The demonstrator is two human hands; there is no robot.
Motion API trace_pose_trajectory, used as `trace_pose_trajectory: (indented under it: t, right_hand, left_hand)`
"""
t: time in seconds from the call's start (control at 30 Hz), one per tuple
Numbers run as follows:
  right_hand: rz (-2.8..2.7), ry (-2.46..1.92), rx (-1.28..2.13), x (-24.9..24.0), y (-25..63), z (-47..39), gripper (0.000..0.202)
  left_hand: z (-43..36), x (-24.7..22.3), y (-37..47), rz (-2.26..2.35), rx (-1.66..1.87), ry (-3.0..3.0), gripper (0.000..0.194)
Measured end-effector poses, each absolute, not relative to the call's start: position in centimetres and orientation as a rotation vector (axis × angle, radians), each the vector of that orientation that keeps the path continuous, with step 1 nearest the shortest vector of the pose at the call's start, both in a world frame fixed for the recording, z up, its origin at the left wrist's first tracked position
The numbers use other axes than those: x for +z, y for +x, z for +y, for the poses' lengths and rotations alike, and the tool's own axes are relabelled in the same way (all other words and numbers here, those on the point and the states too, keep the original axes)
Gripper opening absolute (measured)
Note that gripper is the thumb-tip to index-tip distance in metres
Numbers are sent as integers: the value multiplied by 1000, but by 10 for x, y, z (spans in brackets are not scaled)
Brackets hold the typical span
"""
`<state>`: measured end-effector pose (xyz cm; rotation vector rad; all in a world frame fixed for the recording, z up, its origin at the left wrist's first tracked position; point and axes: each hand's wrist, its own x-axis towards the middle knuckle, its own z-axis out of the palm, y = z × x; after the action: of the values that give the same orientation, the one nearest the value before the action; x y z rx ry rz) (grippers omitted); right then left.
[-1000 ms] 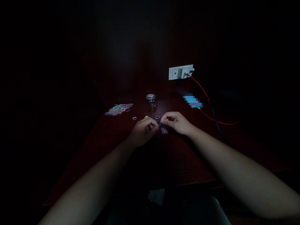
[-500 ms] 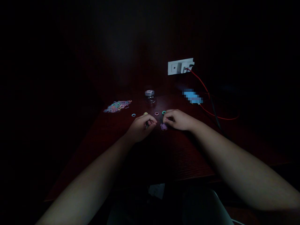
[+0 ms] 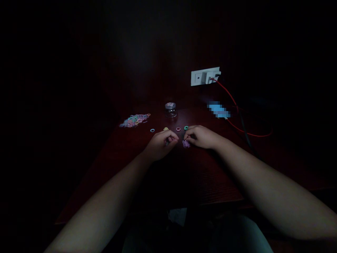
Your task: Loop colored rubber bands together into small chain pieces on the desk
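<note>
Head cam: I've got R hand (image 3: 202, 136) at purple bands (image 3: 186, 144) on dark red counter (image 3: 195, 175), fingers bent, can't tell if pinching any. L hand (image 3: 160, 145) nearby, fingers curled, tips close tog., grip unclear. Mixed-color band pile (image 3: 134, 120) far L; clear jar (image 3: 171, 111) behind.

Open tabletop (image 3: 195, 182) before the purple bands (image 3: 186, 144); jar (image 3: 171, 110) blocks behind-left
</note>
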<state>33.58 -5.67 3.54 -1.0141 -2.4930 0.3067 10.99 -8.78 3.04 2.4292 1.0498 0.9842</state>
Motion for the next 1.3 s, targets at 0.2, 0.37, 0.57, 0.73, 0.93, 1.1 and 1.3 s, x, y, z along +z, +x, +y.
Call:
trace_pose_trajectory:
  t: [0.2,0.37,0.57,0.73,0.93,1.1,1.3]
  right_hand:
    - [-2429,-1022,263,32,336,-54,16]
    - [-2386,-1026,249,30,338,-53,16]
    - [-2330,-1045,295,30,335,-54,18]
    - [-2316,-1054,344,29,332,-55,16]
    - [-2286,-1098,344,29,331,-54,15]
    - [-2258,-1121,332,28,331,-52,15]
    - [-2146,-1128,256,27,332,-48,19]
  left_hand:
    - [-81,29,107,1158,1032,2399,13]
    - [-54,23,73,1564,1115,2251,17]
    - [-18,7,15,2256,809,1881,28]
    - [-8,-2,12,2311,735,1899,31]
    - [9,-3,19,2283,709,2032,34]
    - [25,-1,19,2277,706,2073,35]
    - [34,-3,13,2300,750,2004,34]
